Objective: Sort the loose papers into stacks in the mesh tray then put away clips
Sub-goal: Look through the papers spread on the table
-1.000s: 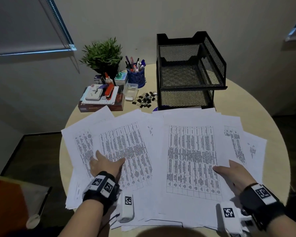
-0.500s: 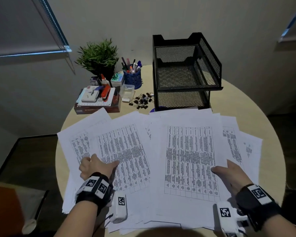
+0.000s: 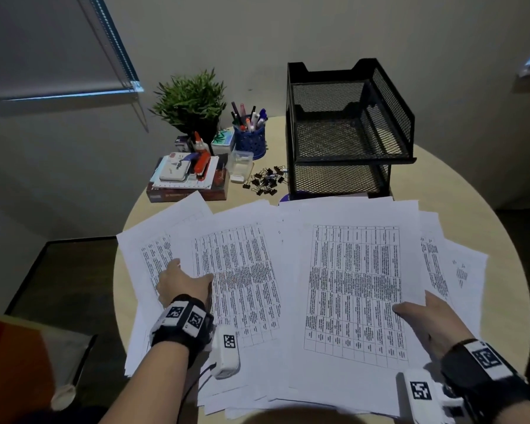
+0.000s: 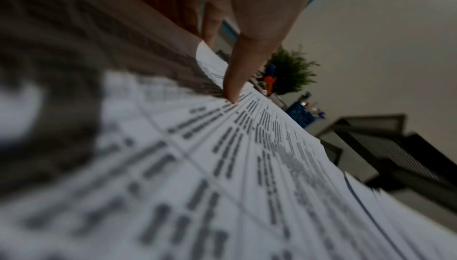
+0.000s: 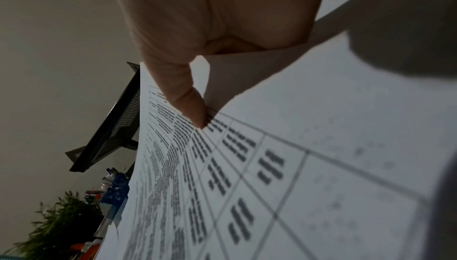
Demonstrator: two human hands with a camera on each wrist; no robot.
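Note:
Several loose printed papers point(image 3: 355, 286) lie fanned over the round table point(image 3: 478, 215). My left hand point(image 3: 184, 280) holds the left edge of a table-printed sheet point(image 3: 242, 270), with the thumb point(image 4: 235, 80) on top and the fingers tucked behind the edge. My right hand point(image 3: 426, 319) pinches the right edge of the big middle sheet point(image 5: 272, 166), with its thumb point(image 5: 190, 105) on the print and the fingers under it. The black two-tier mesh tray point(image 3: 349, 130) stands empty at the back. A heap of black binder clips point(image 3: 266, 180) lies to its left.
A small clear plastic box point(image 3: 240, 162) stands beside the clips. Behind it are a blue pen cup point(image 3: 250, 140) and a potted plant point(image 3: 190, 99). A stack of books with a red stapler point(image 3: 187, 179) sits at the back left. Some papers overhang the table's near edge.
My left hand lay flat on the papers, then curled its fingers at the sheet's left edge, thumb now on top. The right hand has hardly moved.

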